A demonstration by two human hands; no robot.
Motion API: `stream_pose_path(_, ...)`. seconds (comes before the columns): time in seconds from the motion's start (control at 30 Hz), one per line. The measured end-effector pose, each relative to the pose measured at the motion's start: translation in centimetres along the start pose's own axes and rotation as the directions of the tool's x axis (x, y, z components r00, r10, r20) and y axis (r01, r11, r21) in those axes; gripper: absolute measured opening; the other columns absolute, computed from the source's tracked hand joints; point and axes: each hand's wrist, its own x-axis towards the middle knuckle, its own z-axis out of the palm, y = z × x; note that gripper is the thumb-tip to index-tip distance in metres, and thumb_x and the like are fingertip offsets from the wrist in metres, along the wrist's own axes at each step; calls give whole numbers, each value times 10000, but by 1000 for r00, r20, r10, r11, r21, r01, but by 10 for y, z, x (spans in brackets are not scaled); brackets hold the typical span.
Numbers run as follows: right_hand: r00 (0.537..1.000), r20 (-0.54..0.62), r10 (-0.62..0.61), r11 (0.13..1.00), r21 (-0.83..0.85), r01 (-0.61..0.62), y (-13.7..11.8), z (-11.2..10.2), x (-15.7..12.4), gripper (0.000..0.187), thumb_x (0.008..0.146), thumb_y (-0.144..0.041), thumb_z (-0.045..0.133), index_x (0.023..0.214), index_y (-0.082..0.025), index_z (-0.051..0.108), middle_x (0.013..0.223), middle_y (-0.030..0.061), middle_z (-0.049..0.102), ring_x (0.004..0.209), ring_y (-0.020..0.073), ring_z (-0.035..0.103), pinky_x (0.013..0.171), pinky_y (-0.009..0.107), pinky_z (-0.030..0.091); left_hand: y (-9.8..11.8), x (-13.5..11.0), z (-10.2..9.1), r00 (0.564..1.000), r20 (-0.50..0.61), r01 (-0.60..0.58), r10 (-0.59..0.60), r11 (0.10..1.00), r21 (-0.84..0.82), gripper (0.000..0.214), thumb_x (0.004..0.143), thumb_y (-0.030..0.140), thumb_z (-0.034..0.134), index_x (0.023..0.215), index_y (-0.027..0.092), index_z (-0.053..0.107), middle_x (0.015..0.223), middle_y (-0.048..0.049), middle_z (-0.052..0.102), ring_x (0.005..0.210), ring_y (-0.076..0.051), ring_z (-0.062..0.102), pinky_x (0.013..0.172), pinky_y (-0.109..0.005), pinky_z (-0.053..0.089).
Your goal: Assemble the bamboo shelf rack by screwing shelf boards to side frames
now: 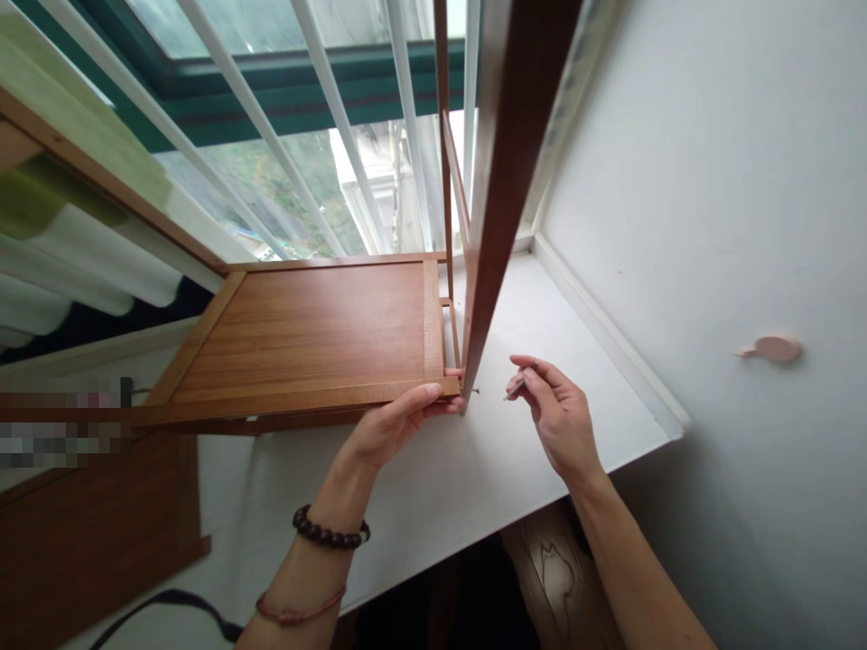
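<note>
**Two hands at the corner of a wooden shelf**

The left hand (pixel 391 426) grasps the near corner of the wooden panel (pixel 312 329), with the thumb on top and the fingers below the edge. The panel lies flat above the white sill (pixel 474 478), and its corner meets the dark upright frame (pixel 505 162), which stands tilted before the window. A small screw (pixel 473 391) sticks out of the frame at this joint. The right hand (pixel 556 413) is just beside it, apart from the frame, and pinches a thin metal piece (pixel 513 390) between thumb and fingers. A pink hook (pixel 774 348) is on the wall at the right.
</note>
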Motion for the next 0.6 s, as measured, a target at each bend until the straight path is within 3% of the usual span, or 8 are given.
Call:
stream_pose_path(0.13, 991, 123, 62, 993, 89, -73, 2, 3, -3, 111, 842, -196, 430, 809, -200, 536, 556, -60, 396, 504, 88, 449, 511, 234, 385, -1, 0, 1, 1000, -13, -12, 12, 1000, -1, 276, 807, 225, 548, 1017, 122, 693, 885, -83, 699, 795, -193, 600, 805, -337, 451)
stream_pose_path(0.23, 968, 221, 120, 987, 78, -141, 0, 10, -7, 79, 863, -234, 417, 824, -210, 482, 541, -85, 291, 433, 70, 320, 459, 218, 325, -1, 1, 1, 1000, -14, -23, 23, 1000, -3, 265, 801, 212, 550, 1003, 130, 699, 880, -75, 700, 792, -187, 597, 799, -331, 453)
stream_pose_path(0.43, 944, 326, 53, 981, -191, 11, -1, 17, -13, 211, 872, -370, 483, 1010, -211, 494, 565, -74, 401, 503, 93, 427, 514, 233, 360, -1, 1, 0, 1000, 19, -24, 24, 1000, 14, 260, 796, 224, 553, 999, 146, 696, 910, -74, 699, 803, -191, 606, 820, -346, 454)
stream_pose_path(0.6, 967, 254, -15, 947, -307, 95, 0, 23, -15, 186, 874, -392, 480, 910, -212, 506, 565, -60, 451, 507, 97, 439, 502, 226, 342, -1, 1, -4, 999, 50, -3, 2, 1000, 15, 293, 808, 246, 538, 1044, 148, 683, 931, -72, 704, 847, -198, 612, 837, -337, 452)
